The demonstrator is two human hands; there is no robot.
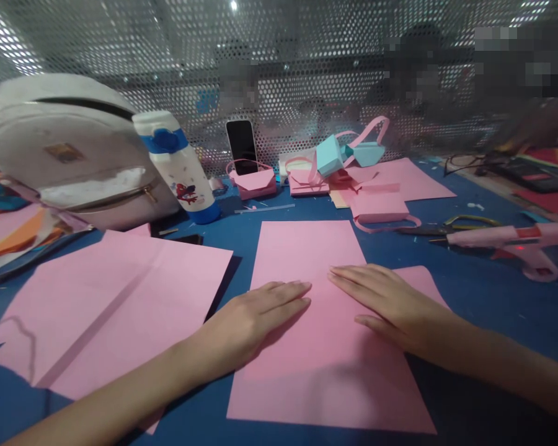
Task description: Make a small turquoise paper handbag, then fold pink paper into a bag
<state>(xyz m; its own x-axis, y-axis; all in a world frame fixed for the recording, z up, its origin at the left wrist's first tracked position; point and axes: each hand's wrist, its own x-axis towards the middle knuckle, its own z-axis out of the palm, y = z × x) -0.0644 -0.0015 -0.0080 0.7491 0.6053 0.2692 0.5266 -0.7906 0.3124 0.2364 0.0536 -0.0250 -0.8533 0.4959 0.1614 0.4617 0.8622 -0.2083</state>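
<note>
At the centre of the frame, a pink paper sheet point(307, 248) lies on the blue counter point(242, 260), the left hand point(248, 316) and right hand point(395, 303) resting palm-down on it, fingers outstretched and gripping nothing, apparently to keep it flat. The pink glue gun point(488, 239) lies on its side at right, seemingly leaving the hands room.

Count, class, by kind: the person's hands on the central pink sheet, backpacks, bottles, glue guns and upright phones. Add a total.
Hands on the pink sheet: 2 (left hand, right hand)
Backpack: 1
Bottle: 1
Glue gun: 1
Upright phone: 1
Total: 6
</note>
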